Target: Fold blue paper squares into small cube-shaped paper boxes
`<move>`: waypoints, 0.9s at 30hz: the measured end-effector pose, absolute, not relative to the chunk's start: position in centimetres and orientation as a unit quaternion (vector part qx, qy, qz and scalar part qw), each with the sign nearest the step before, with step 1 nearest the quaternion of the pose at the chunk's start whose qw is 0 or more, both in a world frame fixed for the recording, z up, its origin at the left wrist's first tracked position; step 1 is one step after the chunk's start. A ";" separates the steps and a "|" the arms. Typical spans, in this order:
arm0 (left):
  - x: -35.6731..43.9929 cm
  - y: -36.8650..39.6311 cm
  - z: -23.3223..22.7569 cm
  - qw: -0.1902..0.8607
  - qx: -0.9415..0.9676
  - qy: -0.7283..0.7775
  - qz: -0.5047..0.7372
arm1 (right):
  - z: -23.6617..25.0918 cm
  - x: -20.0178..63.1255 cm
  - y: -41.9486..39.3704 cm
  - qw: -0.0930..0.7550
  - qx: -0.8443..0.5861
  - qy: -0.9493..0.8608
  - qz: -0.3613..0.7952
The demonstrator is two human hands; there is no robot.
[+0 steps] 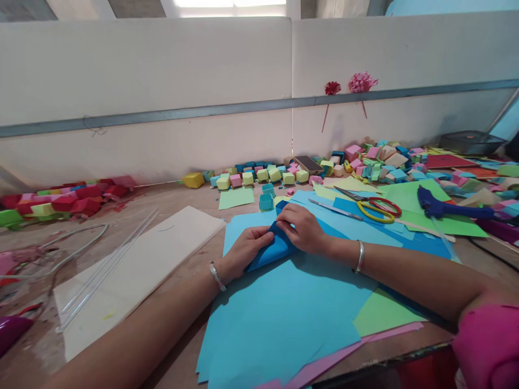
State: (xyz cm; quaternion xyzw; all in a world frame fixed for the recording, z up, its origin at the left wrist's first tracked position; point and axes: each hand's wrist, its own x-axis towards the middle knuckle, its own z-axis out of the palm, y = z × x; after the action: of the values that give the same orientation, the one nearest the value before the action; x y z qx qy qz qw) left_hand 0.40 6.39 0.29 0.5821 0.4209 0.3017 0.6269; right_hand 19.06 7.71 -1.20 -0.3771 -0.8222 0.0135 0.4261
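Note:
A folded sheet of dark blue paper (265,257) is held in both hands above a stack of light blue sheets (284,324). My left hand (247,249) pinches its left side, thumb on top. My right hand (302,227) is closed on its upper edge, with the fingertips bent over a raised corner. The fingers of the two hands are close together, and part of the paper is hidden beneath the right hand. Just beyond the hands stand small blue paper boxes (266,202).
Scissors (379,210), a slim pointed tool (335,209) and a blue glue gun (450,208) lie right. A white board (154,259) bearing clear rods (109,265) lies left. Several coloured paper cubes (263,175) and a phone (308,164) line the wall.

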 end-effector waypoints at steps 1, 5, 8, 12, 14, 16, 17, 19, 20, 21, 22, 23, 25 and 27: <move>0.4 6.4 0.3 0.626 0.584 0.421 0.302 | -1.3 19.1 7.7 0.425 -0.379 -0.822 0.013; 0.4 6.5 0.3 0.624 0.589 0.416 0.303 | -1.5 19.1 7.8 0.420 -0.383 -0.823 0.016; 0.5 6.5 0.2 0.621 0.593 0.414 0.302 | -1.5 19.1 7.8 0.422 -0.382 -0.822 0.022; 0.5 6.6 0.1 0.617 0.599 0.416 0.296 | -1.3 19.1 7.7 0.427 -0.374 -0.823 0.030; 0.5 6.5 0.1 0.617 0.601 0.415 0.293 | -1.1 19.1 7.6 0.431 -0.370 -0.822 0.036; 0.5 6.5 0.2 0.613 0.606 0.414 0.291 | -1.0 19.0 7.5 0.434 -0.367 -0.822 0.041; 0.5 6.4 0.3 0.611 0.610 0.413 0.291 | -0.9 19.0 7.4 0.434 -0.366 -0.822 0.042; 0.5 6.4 0.5 0.606 0.616 0.411 0.291 | -0.8 18.9 7.4 0.436 -0.366 -0.821 0.040; 0.4 6.3 0.5 0.605 0.617 0.410 0.292 | -0.8 19.0 7.5 0.438 -0.369 -0.819 0.038; 0.4 6.3 0.6 0.605 0.617 0.409 0.294 | -0.8 19.0 7.6 0.440 -0.374 -0.815 0.034; 0.4 6.2 0.6 0.606 0.616 0.406 0.296 | -0.7 19.1 7.8 0.444 -0.382 -0.810 0.031; 0.4 6.1 0.6 0.606 0.620 0.400 0.296 | -0.7 19.3 8.0 0.448 -0.391 -0.803 0.028; 0.4 5.9 0.5 0.598 0.642 0.386 0.287 | -0.7 19.6 8.4 0.461 -0.407 -0.788 0.020; 0.5 5.7 0.4 0.560 0.677 0.387 0.280 | -0.6 19.9 8.9 0.477 -0.417 -0.773 0.015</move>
State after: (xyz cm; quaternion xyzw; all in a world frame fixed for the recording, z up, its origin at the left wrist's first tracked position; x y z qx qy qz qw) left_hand 0.47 5.66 0.41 0.6768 0.3870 0.2804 0.5600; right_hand 19.86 8.88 -0.61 -0.4171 -0.7734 0.0154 0.4772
